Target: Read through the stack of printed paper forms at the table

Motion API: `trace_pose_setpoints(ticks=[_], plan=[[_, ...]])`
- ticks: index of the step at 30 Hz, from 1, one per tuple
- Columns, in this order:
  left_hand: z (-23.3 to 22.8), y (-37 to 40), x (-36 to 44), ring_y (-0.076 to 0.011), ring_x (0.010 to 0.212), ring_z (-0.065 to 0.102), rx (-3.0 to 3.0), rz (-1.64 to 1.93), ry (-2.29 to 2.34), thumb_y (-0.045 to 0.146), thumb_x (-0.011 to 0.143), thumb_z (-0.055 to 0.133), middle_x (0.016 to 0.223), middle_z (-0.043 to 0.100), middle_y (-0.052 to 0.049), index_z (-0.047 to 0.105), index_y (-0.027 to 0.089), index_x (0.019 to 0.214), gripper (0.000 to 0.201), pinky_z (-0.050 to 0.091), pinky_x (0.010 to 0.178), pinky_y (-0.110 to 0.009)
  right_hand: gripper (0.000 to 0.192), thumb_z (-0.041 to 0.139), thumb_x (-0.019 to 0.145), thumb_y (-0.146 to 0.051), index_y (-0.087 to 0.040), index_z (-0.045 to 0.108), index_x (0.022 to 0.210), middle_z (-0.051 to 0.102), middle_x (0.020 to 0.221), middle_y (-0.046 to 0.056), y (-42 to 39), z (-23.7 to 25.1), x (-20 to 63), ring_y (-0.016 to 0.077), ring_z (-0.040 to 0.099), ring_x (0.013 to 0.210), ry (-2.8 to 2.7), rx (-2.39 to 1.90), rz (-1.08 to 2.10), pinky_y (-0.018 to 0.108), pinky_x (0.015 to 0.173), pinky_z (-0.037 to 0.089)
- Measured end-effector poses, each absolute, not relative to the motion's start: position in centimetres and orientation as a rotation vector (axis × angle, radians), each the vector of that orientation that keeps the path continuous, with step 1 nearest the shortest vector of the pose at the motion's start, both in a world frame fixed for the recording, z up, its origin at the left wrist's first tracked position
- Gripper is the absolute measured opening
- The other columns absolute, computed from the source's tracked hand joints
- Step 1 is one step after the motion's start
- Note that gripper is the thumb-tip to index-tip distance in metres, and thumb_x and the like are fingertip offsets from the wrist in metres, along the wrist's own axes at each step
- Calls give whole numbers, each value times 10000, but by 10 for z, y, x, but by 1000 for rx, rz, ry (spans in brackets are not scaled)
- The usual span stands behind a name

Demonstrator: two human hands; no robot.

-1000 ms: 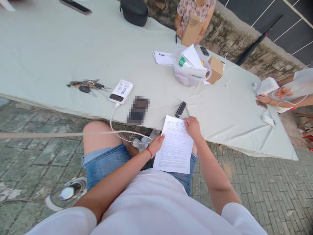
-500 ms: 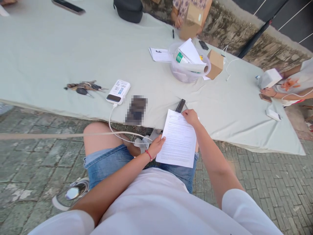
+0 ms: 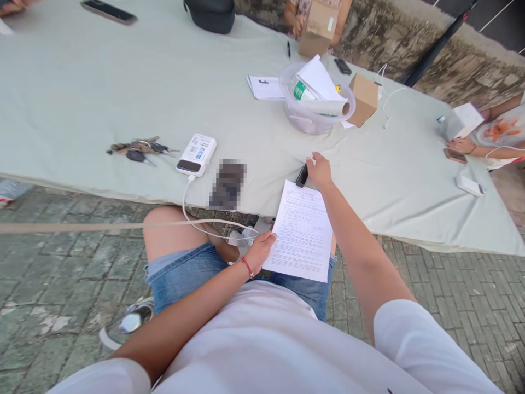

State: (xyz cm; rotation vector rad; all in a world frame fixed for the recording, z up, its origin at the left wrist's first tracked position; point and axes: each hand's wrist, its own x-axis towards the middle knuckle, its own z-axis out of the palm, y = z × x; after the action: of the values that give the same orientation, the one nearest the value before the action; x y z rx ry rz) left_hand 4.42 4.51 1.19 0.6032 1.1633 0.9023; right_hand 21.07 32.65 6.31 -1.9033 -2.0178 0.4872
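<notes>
A printed sheet of paper (image 3: 302, 232) lies tilted over my lap, its top end at the table edge. My left hand (image 3: 261, 251) pinches its left edge, thumb on top and the other fingers underneath. Just beyond the sheet's top edge is a black stapler (image 3: 302, 175) on the table. My right hand (image 3: 320, 171) is at the stapler's right side with fingers curled around its far end, covering part of it; the fingertips are partly hidden. To the left lie a pixelated dark object (image 3: 227, 185) and a white power bank (image 3: 197, 155) with a cable plugged in.
Keys (image 3: 137, 149) lie on the cloth-covered table (image 3: 82, 82). Farther back stand a clear bowl (image 3: 309, 123) with papers and a roll, a cardboard box (image 3: 363, 101), a black case (image 3: 210, 13) and a phone (image 3: 109, 12). Other people's hands (image 3: 461, 145) hold boxes across the table.
My right hand has left the sheet's top edge and moved up and away to the stapler. My left hand still holds the sheet. The view has shifted slightly.
</notes>
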Motion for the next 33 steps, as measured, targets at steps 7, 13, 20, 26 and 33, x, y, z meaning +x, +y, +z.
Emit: trace_pose_setpoints(ticks=[7, 13, 20, 26, 33], plan=[[22, 34, 36, -384, 1063, 721, 549, 851, 1135, 661, 817, 695, 1041, 800, -138, 780, 186, 1059, 540, 567, 961, -533, 564, 294, 1090, -461, -153, 535, 1497, 366, 1707, 135, 319, 48, 168, 337, 260, 1596, -2304, -1915, 692, 629, 1291, 194], [16, 20, 34, -350, 1036, 732, 566, 819, 1149, 672, 794, 691, 1082, 789, -133, 758, 170, 1045, 565, 572, 974, -490, 523, 286, 1093, -394, -196, 497, 1529, 330, 1731, 101, 290, 54, 164, 310, 195, 1628, -2424, -1833, 652, 699, 1288, 120], [16, 12, 34, -343, 1042, 733, 531, 806, 1155, 708, 785, 701, 1084, 788, -134, 741, 160, 1064, 617, 564, 983, -472, 518, 268, 1093, -361, -206, 511, 1524, 373, 1708, 101, 282, 55, 162, 294, 200, 1628, -2429, -1841, 616, 687, 1298, 90], [14, 14, 36, -348, 1071, 718, 577, 804, 1201, 779, 738, 720, 1091, 788, -138, 745, 152, 1046, 699, 541, 1015, -465, 477, 276, 1094, -328, -228, 564, 1462, 444, 1657, 93, 279, 48, 161, 280, 244, 1611, -2380, -1833, 566, 687, 1296, 95], [9, 16, 37, -375, 1121, 691, 611, 781, 1276, 765, 735, 702, 1063, 794, -127, 758, 172, 978, 644, 549, 986, -470, 429, 330, 1079, -278, -215, 591, 1413, 474, 1626, 104, 277, 45, 160, 290, 261, 1599, -2387, -1828, 522, 689, 1297, 94]])
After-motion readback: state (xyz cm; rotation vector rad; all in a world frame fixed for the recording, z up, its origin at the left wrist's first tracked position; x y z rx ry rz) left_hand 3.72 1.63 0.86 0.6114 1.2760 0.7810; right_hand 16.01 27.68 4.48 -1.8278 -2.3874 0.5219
